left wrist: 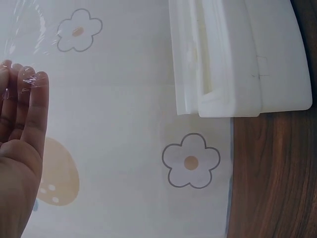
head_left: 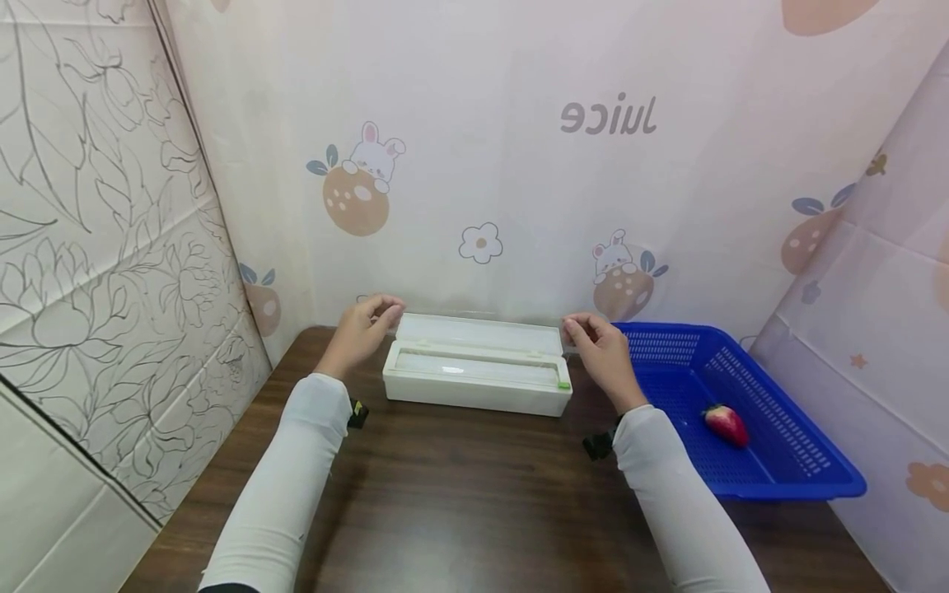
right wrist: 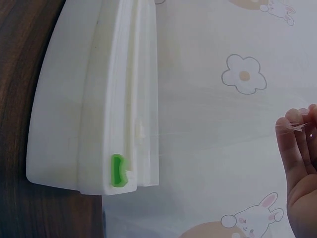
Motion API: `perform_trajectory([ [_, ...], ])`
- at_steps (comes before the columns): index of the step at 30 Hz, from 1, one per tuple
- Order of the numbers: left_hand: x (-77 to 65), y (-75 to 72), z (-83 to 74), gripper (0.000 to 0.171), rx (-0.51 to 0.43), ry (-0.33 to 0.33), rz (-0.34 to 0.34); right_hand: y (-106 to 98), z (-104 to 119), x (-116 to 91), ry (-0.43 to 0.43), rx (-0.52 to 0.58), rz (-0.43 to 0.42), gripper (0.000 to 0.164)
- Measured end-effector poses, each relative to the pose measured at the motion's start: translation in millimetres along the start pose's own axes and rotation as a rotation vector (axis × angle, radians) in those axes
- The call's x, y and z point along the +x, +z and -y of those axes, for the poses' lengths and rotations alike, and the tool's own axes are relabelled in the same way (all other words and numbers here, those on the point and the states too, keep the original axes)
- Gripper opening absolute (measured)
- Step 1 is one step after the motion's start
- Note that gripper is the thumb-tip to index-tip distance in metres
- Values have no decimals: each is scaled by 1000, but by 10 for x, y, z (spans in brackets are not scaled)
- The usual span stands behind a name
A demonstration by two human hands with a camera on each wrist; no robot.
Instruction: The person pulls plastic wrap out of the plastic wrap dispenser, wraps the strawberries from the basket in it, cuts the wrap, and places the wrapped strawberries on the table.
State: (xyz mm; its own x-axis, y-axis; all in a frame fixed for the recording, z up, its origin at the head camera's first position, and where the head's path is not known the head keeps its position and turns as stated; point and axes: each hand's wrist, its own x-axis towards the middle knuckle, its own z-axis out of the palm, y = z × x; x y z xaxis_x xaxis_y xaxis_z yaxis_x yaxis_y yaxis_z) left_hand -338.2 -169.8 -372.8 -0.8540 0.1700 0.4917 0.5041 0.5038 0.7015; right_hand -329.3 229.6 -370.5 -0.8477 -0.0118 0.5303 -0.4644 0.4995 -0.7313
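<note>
Toward the far edge of the table (head_left: 460, 494) sits a white film dispenser (head_left: 474, 399), its long side facing the person and its lid (head_left: 480, 331) tipped back on the far side, presumably so the film can come out freely. A green slider (right wrist: 118, 171) rests at the dispenser's right end. Beyond the left end, the left hand (head_left: 362, 331) has thumb and fingers closed together, pinching the clear film (right wrist: 213, 138) at one corner; past the right end, the right hand (head_left: 602, 352) pinches the other in the same way. The film is hard to make out, but it appears to run from the dispenser to the fingertips. Gripping it so wide apart likely spreads the sheet flat and stops it clinging to itself. On the right, a blue basket (head_left: 789, 395) holds a strawberry (head_left: 726, 425), apparently set aside to leave the near middle for both forearms.
</note>
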Motion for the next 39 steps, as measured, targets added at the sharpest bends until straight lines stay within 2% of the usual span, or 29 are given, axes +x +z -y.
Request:
perform_trajectory([
  [7, 38, -23, -28, 31, 13, -4, -5, -27, 38, 42, 5, -16, -5, 31],
  [14, 83, -64, -83, 27, -18, 13, -9, -43, 97, 72, 19, -28, -13, 32],
  [20, 106, -102, -130, 26, -10, 34, -18, -53, 153, 84, 16, -10, -28, 32],
  [31, 127, -188, -237, 28, 4, 38, -48, -88, 260, 117, -44, 11, -57, 31],
  [39, 145, -228, -271, 24, -5, 85, -79, -104, 327, 128, -66, 64, -79, 30],
])
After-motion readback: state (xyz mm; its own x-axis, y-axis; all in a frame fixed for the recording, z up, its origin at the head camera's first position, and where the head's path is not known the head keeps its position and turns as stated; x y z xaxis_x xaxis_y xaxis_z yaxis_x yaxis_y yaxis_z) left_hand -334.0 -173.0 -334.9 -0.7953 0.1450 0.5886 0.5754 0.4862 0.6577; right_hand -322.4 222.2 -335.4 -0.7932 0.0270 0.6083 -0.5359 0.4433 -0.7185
